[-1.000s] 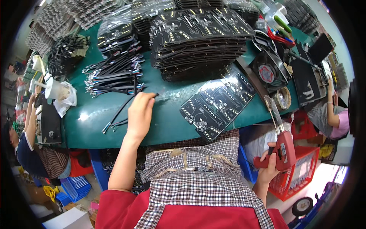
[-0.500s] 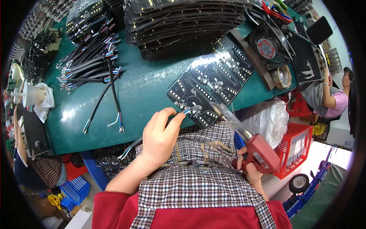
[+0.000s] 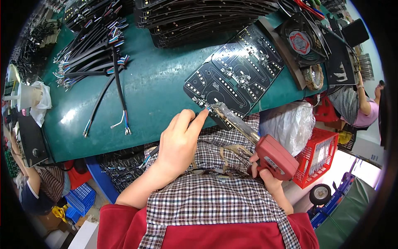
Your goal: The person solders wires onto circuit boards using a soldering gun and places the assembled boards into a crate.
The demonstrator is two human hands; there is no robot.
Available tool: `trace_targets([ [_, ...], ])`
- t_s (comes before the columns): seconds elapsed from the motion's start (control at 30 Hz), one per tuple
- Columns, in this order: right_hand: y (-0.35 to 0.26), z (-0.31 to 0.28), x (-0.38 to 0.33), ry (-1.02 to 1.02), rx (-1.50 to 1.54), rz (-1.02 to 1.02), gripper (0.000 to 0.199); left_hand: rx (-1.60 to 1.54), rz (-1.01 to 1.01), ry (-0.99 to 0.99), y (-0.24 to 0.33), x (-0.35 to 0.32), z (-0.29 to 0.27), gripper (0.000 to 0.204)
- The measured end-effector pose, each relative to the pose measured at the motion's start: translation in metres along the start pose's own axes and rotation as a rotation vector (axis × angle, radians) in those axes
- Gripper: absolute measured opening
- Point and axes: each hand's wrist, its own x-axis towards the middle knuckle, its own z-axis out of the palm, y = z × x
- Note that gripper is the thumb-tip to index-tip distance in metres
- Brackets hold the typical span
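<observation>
My left hand (image 3: 179, 139) is closed on a black multi-wire cable (image 3: 152, 152), pinching its thin coloured wire ends against the near left corner of a black circuit board (image 3: 226, 93). My right hand (image 3: 270, 181) grips a red soldering gun (image 3: 277, 157) by its handle. The gun's long metal barrel points up and left, and its tip reaches the board right beside my left fingertips. Small pale components and rows of light spots cover the board, which lies slanted on the green table (image 3: 145, 83). My fingers hide part of the wires at the joint.
Bundled cables (image 3: 89, 58) lie at the left, near a tall stack of black boards (image 3: 199, 25). A dark bar (image 3: 286, 62), a fan (image 3: 300, 43) and a roll (image 3: 314, 76) stand right. A red crate (image 3: 317, 159) is beside me. Other people sit at both sides.
The soldering gun has moved left, bringing its tip from the board's near edge to the wire ends. My left hand has shifted slightly up and right with the cable.
</observation>
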Motion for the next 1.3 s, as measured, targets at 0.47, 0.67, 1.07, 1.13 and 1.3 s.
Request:
trace_targets([
  [0.47, 0.014, -0.001, 0.0, 0.082, -0.157, -0.064, 0.067, -0.065, -0.042, -0.059, -0.003, 0.003, -0.004, 0.031],
  [0.67, 0.014, -0.002, 0.0, 0.088, -0.372, -0.118, 0.069, -0.042, -0.015, -0.102, -0.005, 0.003, -0.005, 0.04],
  [1.07, 0.012, 0.006, -0.006, 0.105, -0.254, -0.118, 0.062, 0.01, 0.007, -0.105, -0.004, 0.0, -0.007, 0.043],
  [1.13, 0.014, -0.006, -0.001, 0.014, -0.562, -0.268, 0.065, 0.054, 0.022, -0.116, -0.003, 0.0, -0.005, 0.044],
  [1.3, 0.02, -0.005, -0.008, -0.04, -0.934, -0.335, 0.074, 0.123, -0.009, -0.101, 0.003, -0.001, -0.003, 0.049],
])
